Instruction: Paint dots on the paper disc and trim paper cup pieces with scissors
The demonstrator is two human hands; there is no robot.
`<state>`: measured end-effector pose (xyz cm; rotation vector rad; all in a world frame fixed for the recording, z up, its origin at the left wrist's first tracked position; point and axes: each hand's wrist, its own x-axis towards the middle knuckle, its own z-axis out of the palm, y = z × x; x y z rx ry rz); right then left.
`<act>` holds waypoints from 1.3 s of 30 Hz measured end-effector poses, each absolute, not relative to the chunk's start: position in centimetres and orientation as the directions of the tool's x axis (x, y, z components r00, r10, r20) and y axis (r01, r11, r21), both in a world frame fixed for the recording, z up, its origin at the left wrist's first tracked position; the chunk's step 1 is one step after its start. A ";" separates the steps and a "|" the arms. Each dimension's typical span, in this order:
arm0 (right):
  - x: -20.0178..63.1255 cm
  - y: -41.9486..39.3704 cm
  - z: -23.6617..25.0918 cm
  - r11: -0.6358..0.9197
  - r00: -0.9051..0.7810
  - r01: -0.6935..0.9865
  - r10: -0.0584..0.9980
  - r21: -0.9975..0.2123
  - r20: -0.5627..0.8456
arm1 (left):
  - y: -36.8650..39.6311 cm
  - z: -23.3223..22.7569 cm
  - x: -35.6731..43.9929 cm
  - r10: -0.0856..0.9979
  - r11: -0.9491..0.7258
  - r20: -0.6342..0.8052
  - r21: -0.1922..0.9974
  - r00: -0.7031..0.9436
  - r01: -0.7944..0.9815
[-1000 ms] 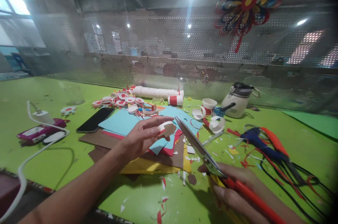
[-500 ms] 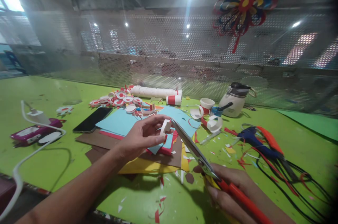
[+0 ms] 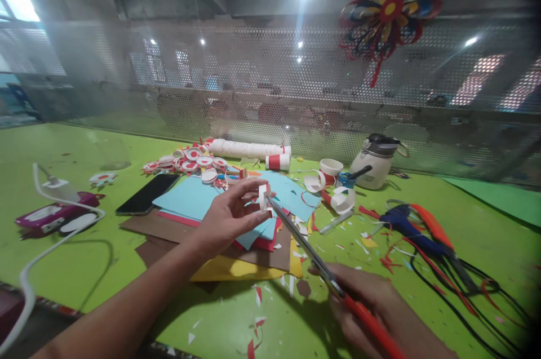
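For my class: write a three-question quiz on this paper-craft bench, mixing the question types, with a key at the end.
1. True or false: the left hand pinches a small red-and-white paper piece between its fingertips.
2. Multiple choice: what does the right hand hold? A) a blue glue gun B) red-handled scissors C) a black phone
3. Fill in: the scissors' blade tips meet the paper piece above a stack of coloured ____ sheets on the green table.

Key
1. True.
2. B. The glue gun lies on the table to the right, and the phone lies to the left of the stack.
3. Paper.
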<state>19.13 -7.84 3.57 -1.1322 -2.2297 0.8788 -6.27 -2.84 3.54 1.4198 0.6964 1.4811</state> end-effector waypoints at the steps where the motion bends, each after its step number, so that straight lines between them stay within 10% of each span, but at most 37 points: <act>1: 19.1 -7.9 3.7 0.475 -0.548 0.512 0.822 -0.716 0.153 | -2.8 3.4 -6.2 0.887 -0.422 0.452 0.878 0.099 -0.227; 27: 20.3 -8.1 1.4 0.674 -0.588 0.731 0.702 -0.107 0.402 | -3.3 2.8 -5.0 0.847 -0.531 0.531 0.847 -0.005 0.036; 39: 20.6 -8.2 1.5 0.695 -0.621 0.718 0.665 -0.040 0.415 | -3.6 2.5 -5.1 0.806 -0.583 0.592 0.791 0.010 0.186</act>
